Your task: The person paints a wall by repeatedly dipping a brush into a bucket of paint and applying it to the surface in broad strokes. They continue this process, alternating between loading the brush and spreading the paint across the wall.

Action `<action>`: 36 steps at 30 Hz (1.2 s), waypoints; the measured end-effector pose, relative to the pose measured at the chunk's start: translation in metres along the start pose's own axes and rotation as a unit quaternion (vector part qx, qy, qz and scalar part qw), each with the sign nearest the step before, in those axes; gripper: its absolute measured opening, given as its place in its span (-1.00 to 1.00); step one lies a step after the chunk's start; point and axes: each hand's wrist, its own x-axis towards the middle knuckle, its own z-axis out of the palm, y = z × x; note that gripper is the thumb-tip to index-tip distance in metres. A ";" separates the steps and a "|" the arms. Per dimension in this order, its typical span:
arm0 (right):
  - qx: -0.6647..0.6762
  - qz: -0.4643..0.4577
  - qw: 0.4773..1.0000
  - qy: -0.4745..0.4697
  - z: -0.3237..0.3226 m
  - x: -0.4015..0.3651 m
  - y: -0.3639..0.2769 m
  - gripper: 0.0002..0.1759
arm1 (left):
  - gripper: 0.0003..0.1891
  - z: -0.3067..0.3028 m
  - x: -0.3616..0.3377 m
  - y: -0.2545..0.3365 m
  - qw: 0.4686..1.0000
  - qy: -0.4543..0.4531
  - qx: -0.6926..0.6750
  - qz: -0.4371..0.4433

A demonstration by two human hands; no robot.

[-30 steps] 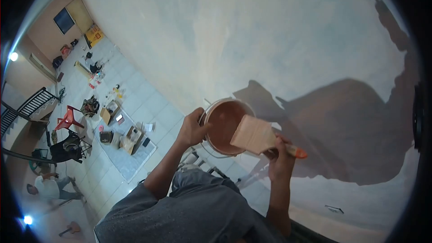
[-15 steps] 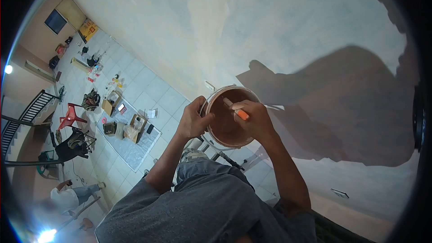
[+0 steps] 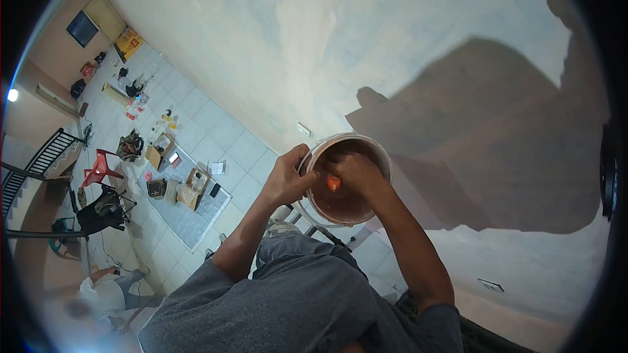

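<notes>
A round white bucket (image 3: 319, 204), its inside coated reddish brown, is held tilted in front of my body with its mouth facing me. My left hand (image 3: 286, 175) grips the bucket's left rim, thumb over the edge. Inside the mouth, my right hand (image 3: 355, 173) is closed around an orange-ended handle (image 3: 333, 184). The far end of this tool is hidden by my hand and the bucket, so its kind does not show. Any contents deeper down are hard to make out.
A pale, patchy wall (image 3: 275, 33) rises close ahead, with a socket plate (image 3: 303, 129) beside the bucket. Far below, the tiled floor holds a plastic sheet (image 3: 176, 219) with boxes, a red chair (image 3: 103, 167) and a black folding chair (image 3: 104, 212). Another person (image 3: 108, 294) is at lower left.
My right hand has gone deeper into the bucket, and the orange handle end now points toward me. The bucket has shifted slightly right and down. The person below has changed posture.
</notes>
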 end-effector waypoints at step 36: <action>0.685 0.245 0.490 0.480 -0.041 -0.107 -0.035 -0.73 | -0.87 0.001 -0.003 0.021 0.992 0.065 -0.105 -0.026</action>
